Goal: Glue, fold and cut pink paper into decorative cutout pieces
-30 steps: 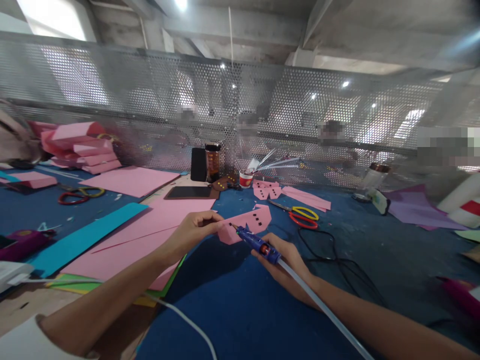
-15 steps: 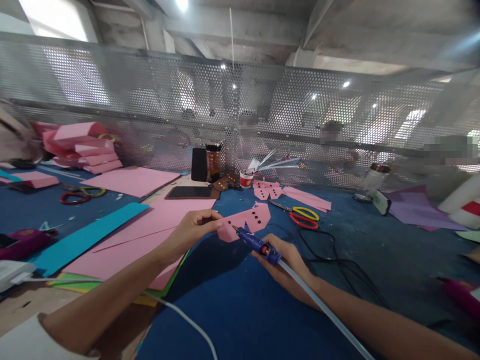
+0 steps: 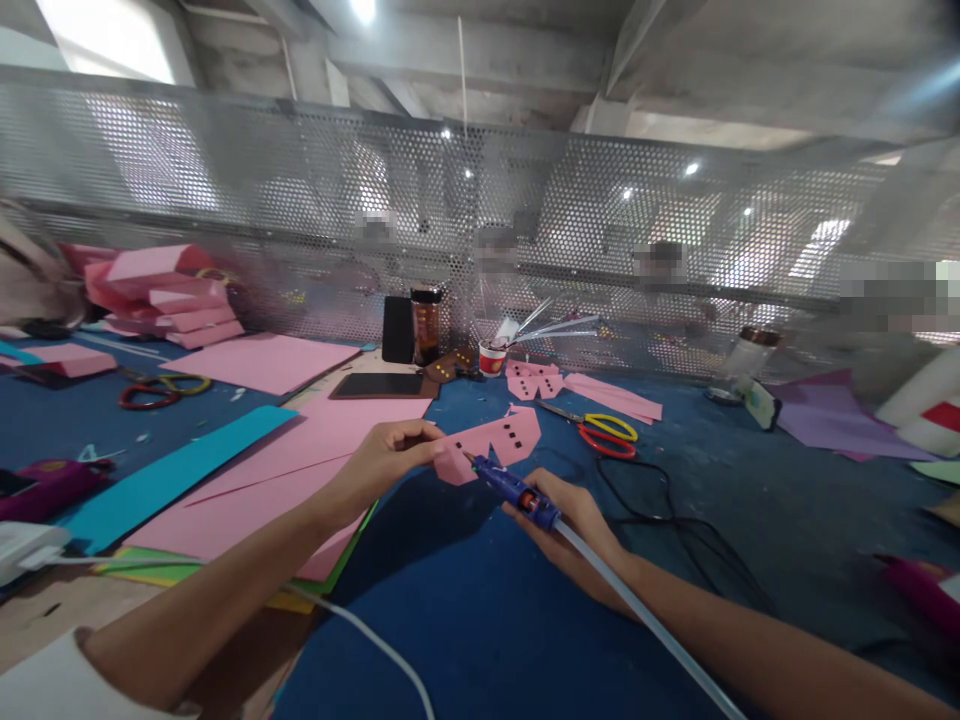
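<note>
Between thumb and fingers, my left hand (image 3: 391,455) pinches the left end of a pink paper cutout (image 3: 487,443) with small dark squares on it. My right hand (image 3: 566,515) is wrapped round a blue hot glue gun (image 3: 517,490), its nozzle at the cutout's left part; whether the tip touches the paper I cannot tell. A long clear glue stick (image 3: 645,605) sticks out of the gun's back end. Just beyond lies a similar pink cutout (image 3: 534,380) with dark squares. Scissors (image 3: 606,433) with yellow and red handles rest to its right.
Pink sheets (image 3: 285,480) and a blue strip (image 3: 184,475) lie at left. At the back stand a brown jar (image 3: 427,325) and a red-white cup (image 3: 492,358) with clear sticks, before a perforated metal screen (image 3: 315,220). A black cable (image 3: 667,515) trails at right; a white cable (image 3: 375,635) crosses the front.
Almost nothing differs. The glue gun's nozzle has shifted very slightly left on the pink cutout; my left hand holds the paper in the same place.
</note>
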### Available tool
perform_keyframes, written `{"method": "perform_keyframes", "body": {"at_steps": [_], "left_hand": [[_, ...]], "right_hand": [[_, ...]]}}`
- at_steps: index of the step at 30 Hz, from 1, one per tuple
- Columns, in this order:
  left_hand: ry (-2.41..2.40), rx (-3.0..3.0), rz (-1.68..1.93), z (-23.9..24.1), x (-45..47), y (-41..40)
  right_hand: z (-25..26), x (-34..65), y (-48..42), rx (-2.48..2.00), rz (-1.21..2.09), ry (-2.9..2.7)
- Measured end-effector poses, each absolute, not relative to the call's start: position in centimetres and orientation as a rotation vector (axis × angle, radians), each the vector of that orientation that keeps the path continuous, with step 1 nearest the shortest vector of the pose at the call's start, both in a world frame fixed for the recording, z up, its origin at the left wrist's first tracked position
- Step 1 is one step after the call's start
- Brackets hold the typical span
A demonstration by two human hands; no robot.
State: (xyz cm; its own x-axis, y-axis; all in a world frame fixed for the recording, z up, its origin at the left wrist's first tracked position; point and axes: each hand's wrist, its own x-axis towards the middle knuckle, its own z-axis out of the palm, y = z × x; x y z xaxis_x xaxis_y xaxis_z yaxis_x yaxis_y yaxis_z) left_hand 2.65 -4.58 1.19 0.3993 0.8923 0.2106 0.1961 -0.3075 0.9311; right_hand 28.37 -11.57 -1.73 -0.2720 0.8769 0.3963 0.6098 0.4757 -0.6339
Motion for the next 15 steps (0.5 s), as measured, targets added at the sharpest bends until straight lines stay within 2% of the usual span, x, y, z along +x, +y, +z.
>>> {"method": "perform_keyframes", "body": {"at_steps": [15], "left_hand": [[0.948,1.767,0.972,0.69,2.54,-4.15]], "right_hand": [[-1.77,28.44,-11.54,-1.235,0.488,-2.007]]}}
